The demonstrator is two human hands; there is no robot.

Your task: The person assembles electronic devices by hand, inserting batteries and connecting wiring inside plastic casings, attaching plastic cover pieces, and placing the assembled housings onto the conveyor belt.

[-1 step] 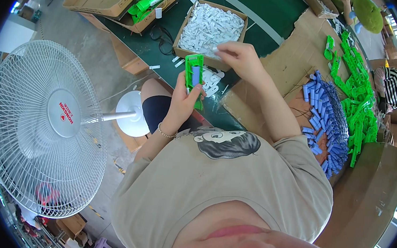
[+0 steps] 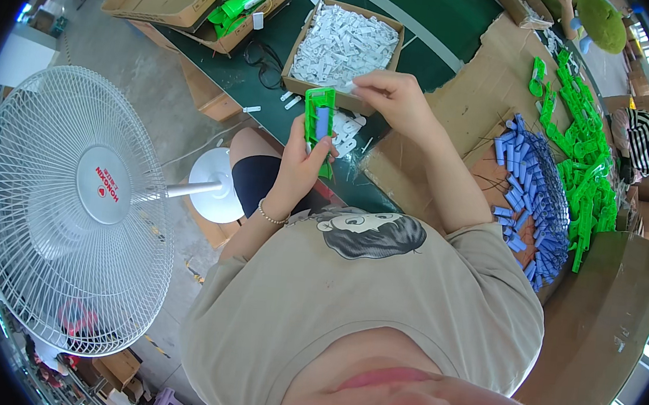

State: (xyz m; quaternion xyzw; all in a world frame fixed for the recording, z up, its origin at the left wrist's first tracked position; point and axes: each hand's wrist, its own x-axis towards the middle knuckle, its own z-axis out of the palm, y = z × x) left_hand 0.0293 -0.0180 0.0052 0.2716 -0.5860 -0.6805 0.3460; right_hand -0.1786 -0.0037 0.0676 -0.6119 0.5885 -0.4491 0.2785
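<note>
My left hand (image 2: 302, 157) is closed around a green plastic shell (image 2: 321, 96), held up in front of my chest. Inside the shell lies a blue cylindrical cell (image 2: 322, 120). Fingers and thumb of my right hand (image 2: 395, 101) are pinched together on a small white plastic piece (image 2: 356, 91), just right of the shell's top end. Right behind that hand stands a cardboard box (image 2: 295, 84) full of similar white pieces (image 2: 346, 46). Flat white parts (image 2: 346, 131) lie on the table, partly hidden behind my left hand and the shell.
Wired blue cells (image 2: 530, 193) are heaped at my right, beside a pile of green shells (image 2: 585, 175). At the back left, a carton (image 2: 276, 5) holds more green parts. A large white fan (image 2: 81, 204) stands left. A person in stripes (image 2: 641, 134) is far right.
The right fingertips and the green shell have shifted very slightly. Both hands keep their grip.
</note>
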